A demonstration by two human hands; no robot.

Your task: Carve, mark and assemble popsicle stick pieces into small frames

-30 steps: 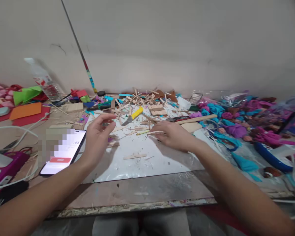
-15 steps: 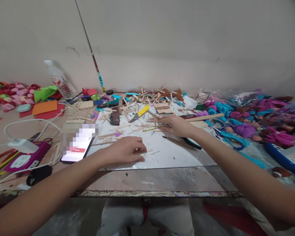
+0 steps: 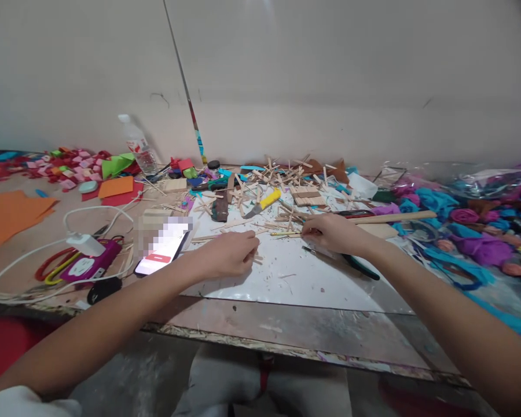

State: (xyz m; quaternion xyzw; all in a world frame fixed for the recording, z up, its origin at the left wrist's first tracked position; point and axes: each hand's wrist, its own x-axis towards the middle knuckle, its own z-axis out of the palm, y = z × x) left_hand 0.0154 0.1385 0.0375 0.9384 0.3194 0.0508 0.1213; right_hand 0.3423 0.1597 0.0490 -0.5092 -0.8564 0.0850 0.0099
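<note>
On the white board [image 3: 295,284], my left hand [image 3: 230,255] rests with curled fingers pressed together. Short pale wooden stick pieces [image 3: 257,260] lie at its fingertips; whether they are gripped is hidden. My right hand [image 3: 330,231] is bent down over the board, thumb and fingers closed near the end of a thin yellow pen-like tool [image 3: 283,234]. What its fingertips pinch, if anything, cannot be made out. A yellow-handled utility knife [image 3: 267,200] lies beyond both hands. Beneath my right wrist is a dark green-handled tool [image 3: 361,266].
Wooden sticks [image 3: 282,174] are heaped at the back. A phone [image 3: 167,246], a purple power strip [image 3: 91,263] with white cables and a water bottle [image 3: 139,147] stand left. Coloured crepe-paper pieces [image 3: 481,237] crowd the right. A wooden-stick panel [image 3: 307,196] lies behind my right hand.
The view has swung left, so the scene sits further right. My right hand has come slightly nearer and its fingers are more curled; my left hand has moved a little forward, its fingers closer together.
</note>
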